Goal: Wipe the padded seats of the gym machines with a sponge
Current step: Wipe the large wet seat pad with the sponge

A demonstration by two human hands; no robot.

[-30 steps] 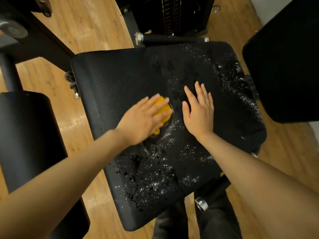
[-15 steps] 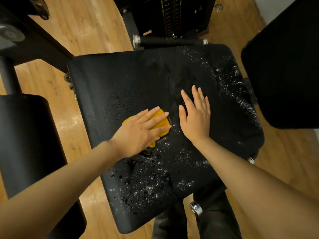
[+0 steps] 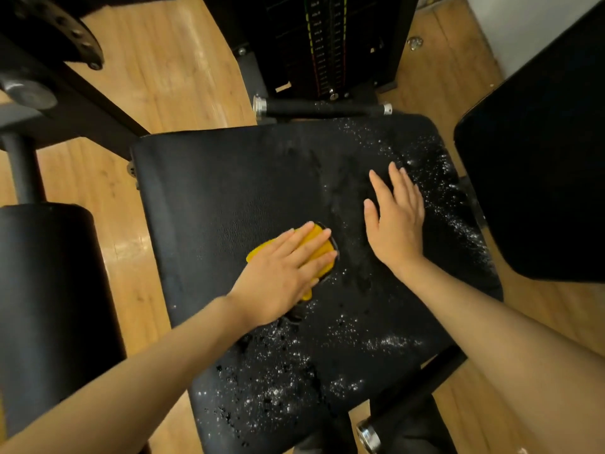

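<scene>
Two hands lie flat on the black padded vinyl seat [image 3: 209, 191] at frame centre: left hand [image 3: 281, 273] presses the yellow sponge [image 3: 316, 244]; right hand [image 3: 396, 221] rests open beside it. White droplets [image 3: 278, 385] lie nearest the left hand, lower centre.

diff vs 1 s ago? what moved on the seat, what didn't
The left hand, fingers flat on the yellow sponge, slid it leftward across the padded seat, away from the right hand, off the wet speckled area toward the dry side. No grip taken or released. The right hand stays flat on the seat, and the droplets along the near and right edges remain unwiped.
</scene>
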